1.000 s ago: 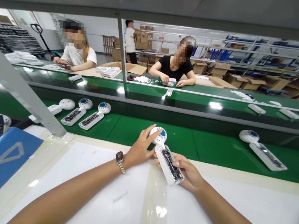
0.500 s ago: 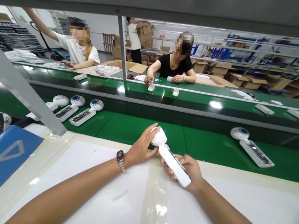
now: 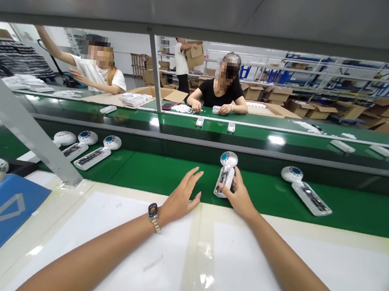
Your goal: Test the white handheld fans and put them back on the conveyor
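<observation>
A white device with a round head and an open body showing its inner parts (image 3: 225,176) is at the green belt (image 3: 160,172), its round blue-centred end pointing away from me. My right hand (image 3: 241,196) grips the body from the right, thumb over its near part. Left of it, my left hand (image 3: 184,197), with a watch on the wrist, holds nothing and has its fingers apart. A similar device (image 3: 310,198) lies farther right on the belt, and several more (image 3: 92,157) lie to the left.
A blue bin (image 3: 3,213) stands at the left, near a slanted metal post (image 3: 26,118). White sheets cover the near table (image 3: 117,248). Beyond the divider, people sit at another green belt (image 3: 168,126) with white parts. A shelf hangs overhead.
The device has left my left hand and turned over, its open side now up, at the belt in my right hand. Devices on the belt appear shifted left. Across, a co-worker's hand has drawn back.
</observation>
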{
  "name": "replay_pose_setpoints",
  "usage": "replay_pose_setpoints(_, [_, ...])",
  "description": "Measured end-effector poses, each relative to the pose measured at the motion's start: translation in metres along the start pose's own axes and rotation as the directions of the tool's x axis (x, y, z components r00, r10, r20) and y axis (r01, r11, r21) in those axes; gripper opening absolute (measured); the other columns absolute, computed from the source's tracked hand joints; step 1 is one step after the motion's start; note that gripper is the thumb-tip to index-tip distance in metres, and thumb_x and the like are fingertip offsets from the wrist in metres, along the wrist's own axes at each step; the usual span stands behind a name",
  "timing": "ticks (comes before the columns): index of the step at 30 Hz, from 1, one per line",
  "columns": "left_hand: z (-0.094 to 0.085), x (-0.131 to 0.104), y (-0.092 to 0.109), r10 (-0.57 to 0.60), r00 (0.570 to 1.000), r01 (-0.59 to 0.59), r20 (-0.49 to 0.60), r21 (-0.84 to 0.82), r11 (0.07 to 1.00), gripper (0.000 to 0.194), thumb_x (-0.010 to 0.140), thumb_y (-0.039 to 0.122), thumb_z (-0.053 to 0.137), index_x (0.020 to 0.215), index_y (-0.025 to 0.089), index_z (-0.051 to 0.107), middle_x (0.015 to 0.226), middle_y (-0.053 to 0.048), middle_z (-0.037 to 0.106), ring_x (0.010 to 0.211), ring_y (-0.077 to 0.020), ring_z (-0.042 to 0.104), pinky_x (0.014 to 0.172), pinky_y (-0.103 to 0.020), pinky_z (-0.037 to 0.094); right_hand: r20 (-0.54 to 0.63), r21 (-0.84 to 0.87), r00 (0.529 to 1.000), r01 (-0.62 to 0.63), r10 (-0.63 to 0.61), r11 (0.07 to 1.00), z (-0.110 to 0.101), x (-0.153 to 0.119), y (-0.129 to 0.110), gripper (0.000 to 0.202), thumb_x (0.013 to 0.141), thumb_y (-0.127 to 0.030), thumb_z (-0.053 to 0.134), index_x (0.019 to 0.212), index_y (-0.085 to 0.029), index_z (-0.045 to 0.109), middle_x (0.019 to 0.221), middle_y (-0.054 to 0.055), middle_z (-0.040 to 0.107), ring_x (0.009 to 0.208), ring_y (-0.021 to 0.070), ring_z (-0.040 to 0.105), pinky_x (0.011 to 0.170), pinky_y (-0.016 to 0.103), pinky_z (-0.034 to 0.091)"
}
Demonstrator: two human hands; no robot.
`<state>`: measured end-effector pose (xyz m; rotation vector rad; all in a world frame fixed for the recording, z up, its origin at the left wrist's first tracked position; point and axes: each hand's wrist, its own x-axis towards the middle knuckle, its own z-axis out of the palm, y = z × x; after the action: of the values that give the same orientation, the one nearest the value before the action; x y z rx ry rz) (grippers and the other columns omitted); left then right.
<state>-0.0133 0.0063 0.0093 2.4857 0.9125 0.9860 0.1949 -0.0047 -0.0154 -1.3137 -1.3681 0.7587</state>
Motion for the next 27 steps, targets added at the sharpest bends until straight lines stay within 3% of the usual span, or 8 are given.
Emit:
replay_pose_setpoints(4, [-0.002, 0.000, 0.003, -0.012, 0.999, 0.012, 0.032, 0.017, 1.000, 0.053, 0.085, 0.018, 0.043, 0.134, 0.021, 0.025, 0.143, -0.012, 0.022, 0.129, -0.0255, 0.028, 0.099, -0.044, 0.040, -0.044, -0.346, 0.994, 0.077, -0.098, 0.935, -0.012, 0.013, 0.013, 0.044, 0.080, -0.037, 0.050, 0.120, -0.019, 0.052, 0.119, 0.010, 0.059, 0.117, 0.0282, 0.048, 0.096, 0.043, 0.037])
replay_pose_setpoints(8, [-0.001, -0.001, 0.001, -0.019, 0.999, 0.018, 0.028, 0.024, 1.000, 0.049, 0.085, 0.017, 0.043, 0.131, 0.020, 0.028, 0.142, -0.013, 0.023, 0.125, -0.0258, 0.036, 0.097, -0.044, 0.042, -0.259, -0.454, 0.948, 0.051, -0.187, 0.890, -0.041, 0.010, 0.014, 0.041, 0.080, -0.031, 0.044, 0.117, -0.013, 0.052, 0.123, 0.014, 0.054, 0.118, 0.0256, 0.045, 0.102, 0.040, 0.030])
replay_pose_setpoints(11, [0.000, -0.002, -0.001, -0.007, 1.000, 0.007, 0.021, 0.016, 1.000, 0.046, 0.085, 0.016, 0.042, 0.129, 0.021, 0.030, 0.140, -0.012, 0.027, 0.122, -0.0252, 0.040, 0.095, -0.043, 0.045, -0.536, -0.529, 0.813, -0.113, -0.228, 0.841, -0.084, 0.006, 0.017, 0.045, 0.079, -0.018, 0.035, 0.122, -0.007, 0.041, 0.124, 0.018, 0.048, 0.120, 0.0259, 0.039, 0.103, 0.043, 0.023])
replay_pose_setpoints(13, [0.000, -0.002, -0.001, 0.013, 1.000, -0.013, 0.017, 0.010, 1.000, 0.043, 0.085, 0.014, 0.040, 0.127, 0.021, 0.032, 0.138, -0.011, 0.030, 0.122, -0.0243, 0.040, 0.094, -0.043, 0.046, -0.704, -0.537, 0.690, -0.361, -0.169, 0.763, -0.113, 0.002, 0.022, 0.048, 0.076, -0.013, 0.033, 0.123, -0.011, 0.036, 0.122, 0.014, 0.050, 0.119, 0.0246, 0.039, 0.102, 0.042, 0.023])
replay_pose_setpoints(16, [-0.001, -0.002, 0.001, 0.046, 0.999, -0.046, 0.020, 0.016, 0.999, 0.039, 0.085, 0.013, 0.040, 0.123, 0.020, 0.035, 0.136, -0.011, 0.033, 0.122, -0.0230, 0.040, 0.094, -0.042, 0.047, -0.783, -0.466, 0.621, -0.553, -0.032, 0.691, -0.142, -0.004, 0.029, 0.048, 0.078, -0.017, 0.033, 0.125, -0.007, 0.032, 0.113, 0.019, 0.055, 0.111, 0.0310, 0.048, 0.091, 0.049, 0.034])
replay_pose_setpoints(18, [-0.002, -0.002, 0.003, 0.067, 0.997, -0.068, 0.030, 0.020, 0.998, 0.037, 0.085, 0.013, 0.039, 0.121, 0.020, 0.036, 0.134, -0.011, 0.034, 0.120, -0.0231, 0.041, 0.093, -0.043, 0.047, -0.767, -0.437, 0.638, -0.606, 0.077, 0.665, -0.148, -0.007, 0.033, 0.053, 0.079, -0.032, 0.038, 0.122, -0.001, 0.035, 0.102, 0.027, 0.058, 0.101, 0.0390, 0.053, 0.079, 0.053, 0.040])
replay_pose_setpoints(21, [-0.003, -0.002, 0.004, 0.094, 0.995, -0.094, 0.042, 0.008, 0.996, 0.035, 0.085, 0.013, 0.040, 0.119, 0.019, 0.037, 0.133, -0.012, 0.035, 0.119, -0.0233, 0.043, 0.091, -0.042, 0.049, -0.691, -0.461, 0.700, -0.620, 0.181, 0.635, -0.147, -0.008, 0.034, 0.066, 0.066, -0.048, 0.057, 0.111, -0.001, 0.048, 0.097, 0.032, 0.059, 0.095, 0.0460, 0.054, 0.075, 0.055, 0.040])
replay_pose_setpoints(27, [-0.003, -0.002, 0.004, 0.121, 0.992, -0.121, 0.025, 0.001, 0.993, 0.037, 0.083, 0.010, 0.041, 0.119, 0.018, 0.039, 0.130, -0.013, 0.037, 0.117, -0.0232, 0.046, 0.091, -0.039, 0.048, -0.551, -0.432, 0.796, -0.530, 0.252, 0.730, -0.134, -0.010, 0.022, 0.043, 0.052, -0.046, 0.068, 0.081, -0.015, 0.062, 0.084, 0.019, 0.065, 0.092, 0.0434, 0.055, 0.077, 0.051, 0.040])
